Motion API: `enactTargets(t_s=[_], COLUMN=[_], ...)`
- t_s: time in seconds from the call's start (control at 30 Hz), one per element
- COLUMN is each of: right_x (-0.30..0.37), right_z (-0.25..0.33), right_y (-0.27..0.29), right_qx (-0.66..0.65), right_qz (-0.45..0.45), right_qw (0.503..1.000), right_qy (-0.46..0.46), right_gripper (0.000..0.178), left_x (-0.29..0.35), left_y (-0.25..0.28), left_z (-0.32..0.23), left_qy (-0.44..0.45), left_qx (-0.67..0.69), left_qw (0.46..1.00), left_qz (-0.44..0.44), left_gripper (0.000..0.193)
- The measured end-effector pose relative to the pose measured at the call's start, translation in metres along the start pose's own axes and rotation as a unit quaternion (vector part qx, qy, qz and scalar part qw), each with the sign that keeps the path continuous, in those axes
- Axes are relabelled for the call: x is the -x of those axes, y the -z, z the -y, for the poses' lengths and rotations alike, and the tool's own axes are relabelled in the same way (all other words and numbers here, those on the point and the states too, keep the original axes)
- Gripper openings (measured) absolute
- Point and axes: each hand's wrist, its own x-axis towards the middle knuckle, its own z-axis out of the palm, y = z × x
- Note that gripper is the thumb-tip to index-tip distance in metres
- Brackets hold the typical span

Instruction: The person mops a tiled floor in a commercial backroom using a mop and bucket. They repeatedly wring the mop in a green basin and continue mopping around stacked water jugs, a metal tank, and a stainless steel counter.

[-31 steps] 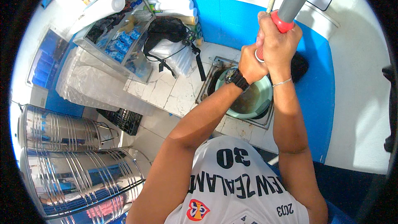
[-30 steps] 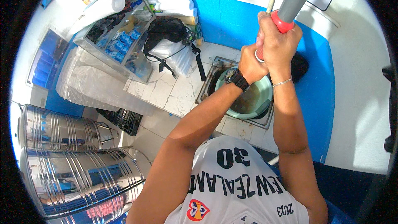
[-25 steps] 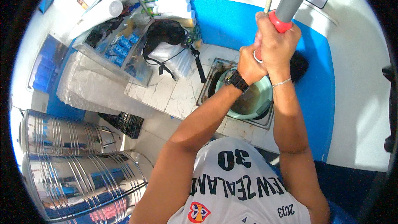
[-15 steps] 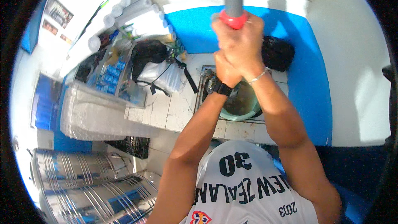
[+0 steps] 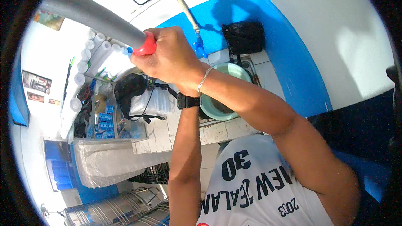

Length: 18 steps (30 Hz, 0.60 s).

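A thick grey pole (image 5: 98,16) with a red collar (image 5: 147,45) slants from the upper left down to my hands. My right hand (image 5: 173,56), with a chain bracelet at its wrist, is wrapped round it just below the collar. My left hand (image 5: 187,89), wearing a black watch (image 5: 188,101), is closed at the pole's lower end. Most of its fingers are hidden behind my right hand. The pole's far end lies outside the view. Below my forearms a pale green basin (image 5: 217,116) sits in the sink, partly covered by my right arm.
A tiled counter (image 5: 161,136) carries a black bag (image 5: 130,88) and clear plastic packs (image 5: 146,102). White rolls (image 5: 100,56) are stacked at the left. A pipe with a blue tap (image 5: 199,48) runs down the blue wall, beside a black bag (image 5: 245,37). Metal cylinders (image 5: 104,209) stand lower left.
The pole has swung from near upright to a slant toward the upper left. Both hands have moved left with it, keeping their grip. The view has turned, uncovering the tap.
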Motion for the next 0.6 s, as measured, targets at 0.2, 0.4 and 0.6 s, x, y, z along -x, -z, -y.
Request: enactTargets(t_s=[0.2,0.4,0.6], right_x=[0.000,-0.001,-0.001], right_z=[-0.002,-0.004,-0.006], right_y=[0.003,0.002,0.002], right_qx=[0.005,0.032,0.033], right_qz=[0.013,0.000,-0.003], right_qw=[1.000,0.999,0.999], right_qy=[-0.003,0.031,0.026], right_gripper=[0.022,0.022,0.023], left_x=[0.002,-0.001,-0.002], left_y=[0.005,0.005,0.006], left_z=[0.006,0.010,0.013], left_qy=[0.000,0.000,0.001], left_qx=[0.015,0.029,0.045], left_qw=[1.000,1.000,0.999], left_qz=[0.004,0.004,0.006], left_gripper=[0.052,0.056,0.060])
